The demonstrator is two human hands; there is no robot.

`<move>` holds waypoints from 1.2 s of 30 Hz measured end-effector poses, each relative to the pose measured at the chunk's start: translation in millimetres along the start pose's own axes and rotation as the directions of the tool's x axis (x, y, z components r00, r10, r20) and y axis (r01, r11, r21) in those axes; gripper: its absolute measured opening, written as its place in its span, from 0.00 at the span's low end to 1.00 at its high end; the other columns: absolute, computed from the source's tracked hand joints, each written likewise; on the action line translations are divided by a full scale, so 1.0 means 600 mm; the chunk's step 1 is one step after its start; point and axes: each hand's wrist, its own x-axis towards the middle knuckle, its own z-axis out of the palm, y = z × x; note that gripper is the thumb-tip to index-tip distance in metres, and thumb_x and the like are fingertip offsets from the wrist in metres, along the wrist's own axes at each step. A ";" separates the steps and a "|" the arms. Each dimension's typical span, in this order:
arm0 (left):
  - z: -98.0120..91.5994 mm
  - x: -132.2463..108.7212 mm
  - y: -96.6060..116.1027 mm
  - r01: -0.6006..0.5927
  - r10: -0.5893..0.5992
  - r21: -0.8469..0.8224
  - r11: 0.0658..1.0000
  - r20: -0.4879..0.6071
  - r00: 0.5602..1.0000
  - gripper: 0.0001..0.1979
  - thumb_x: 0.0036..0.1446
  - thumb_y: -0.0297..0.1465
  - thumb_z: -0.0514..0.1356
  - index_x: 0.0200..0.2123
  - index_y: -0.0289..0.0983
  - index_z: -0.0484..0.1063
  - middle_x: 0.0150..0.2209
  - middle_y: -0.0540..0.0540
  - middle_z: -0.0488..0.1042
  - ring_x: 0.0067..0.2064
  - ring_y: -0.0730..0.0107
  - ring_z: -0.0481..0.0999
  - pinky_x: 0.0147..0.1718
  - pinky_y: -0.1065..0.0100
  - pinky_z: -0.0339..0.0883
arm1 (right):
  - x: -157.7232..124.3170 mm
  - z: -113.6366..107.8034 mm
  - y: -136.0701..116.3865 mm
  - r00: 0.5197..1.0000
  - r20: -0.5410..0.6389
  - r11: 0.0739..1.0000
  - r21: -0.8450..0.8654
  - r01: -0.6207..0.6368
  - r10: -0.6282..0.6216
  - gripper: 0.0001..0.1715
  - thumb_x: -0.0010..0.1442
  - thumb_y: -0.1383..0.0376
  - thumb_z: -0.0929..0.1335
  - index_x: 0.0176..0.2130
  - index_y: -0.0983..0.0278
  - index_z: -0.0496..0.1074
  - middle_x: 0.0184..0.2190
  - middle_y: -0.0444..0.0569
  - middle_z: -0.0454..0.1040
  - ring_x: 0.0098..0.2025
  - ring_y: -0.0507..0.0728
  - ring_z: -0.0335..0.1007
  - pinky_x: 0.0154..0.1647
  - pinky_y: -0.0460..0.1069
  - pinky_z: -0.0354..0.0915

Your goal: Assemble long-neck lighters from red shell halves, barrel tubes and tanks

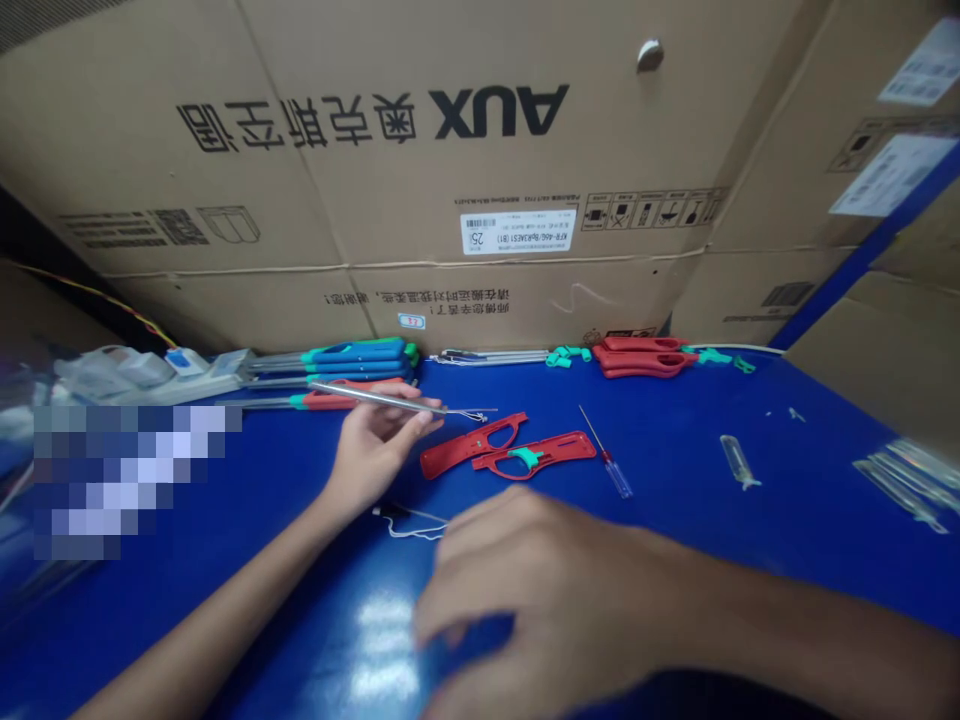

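My left hand pinches a slim metal tube, held tilted above the table, with thin wires coming from its right end. My right hand is in the foreground, thumb and fingers apart, and nothing shows between them. Just beyond its fingers lies a small dark part with white wires, partly hidden by that hand. Two red plastic handle halves lie ahead: a left half and a right half with a green trigger in it. A screwdriver with a clear handle rests to their right.
Along the back lie blue-handled lighters, metal tubes, green triggers and red handles. A power strip is at left. Clear plastic pieces lie at right. A cardboard wall bounds the blue table.
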 end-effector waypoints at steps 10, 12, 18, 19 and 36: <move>0.017 0.015 -0.012 -0.513 0.310 0.626 0.588 0.411 0.857 0.09 0.63 0.29 0.56 0.45 0.38 0.71 0.44 0.43 0.78 0.46 0.63 0.79 0.48 0.61 0.74 | -0.123 -0.035 0.138 0.936 -0.319 0.929 -0.280 -0.244 0.150 0.09 0.65 0.64 0.67 0.37 0.66 0.76 0.28 0.49 0.77 0.30 0.53 0.71 0.33 0.48 0.64; 0.025 0.022 -0.011 -0.588 0.322 0.628 0.510 0.495 0.807 0.10 0.64 0.27 0.54 0.47 0.38 0.69 0.44 0.44 0.78 0.47 0.65 0.79 0.48 0.64 0.73 | -0.133 -0.033 0.143 0.940 -0.300 0.921 -0.297 -0.251 0.160 0.09 0.66 0.65 0.66 0.37 0.66 0.76 0.28 0.49 0.77 0.31 0.53 0.71 0.35 0.49 0.65; 0.046 0.040 -0.007 -0.707 0.276 0.590 0.389 0.658 0.701 0.12 0.64 0.23 0.50 0.48 0.35 0.67 0.47 0.39 0.76 0.50 0.63 0.76 0.49 0.61 0.73 | -0.141 -0.024 0.142 0.938 -0.295 0.914 -0.302 -0.270 0.180 0.08 0.65 0.66 0.67 0.37 0.65 0.75 0.30 0.48 0.77 0.33 0.54 0.73 0.38 0.50 0.67; 0.048 0.041 -0.007 -0.712 0.255 0.592 0.377 0.673 0.694 0.13 0.64 0.22 0.50 0.49 0.35 0.67 0.48 0.38 0.75 0.50 0.62 0.76 0.49 0.60 0.73 | -0.141 -0.023 0.141 0.935 -0.308 0.912 -0.307 -0.272 0.175 0.07 0.65 0.66 0.67 0.37 0.65 0.75 0.30 0.49 0.78 0.33 0.54 0.73 0.39 0.50 0.67; 0.057 0.017 0.001 -0.673 0.032 0.688 0.272 0.692 0.721 0.23 0.55 0.14 0.47 0.53 0.34 0.63 0.47 0.36 0.74 0.49 0.57 0.75 0.46 0.56 0.73 | -0.142 -0.027 0.127 0.935 -0.296 0.906 -0.311 -0.288 0.196 0.08 0.65 0.66 0.66 0.37 0.65 0.75 0.28 0.48 0.76 0.31 0.53 0.71 0.36 0.50 0.65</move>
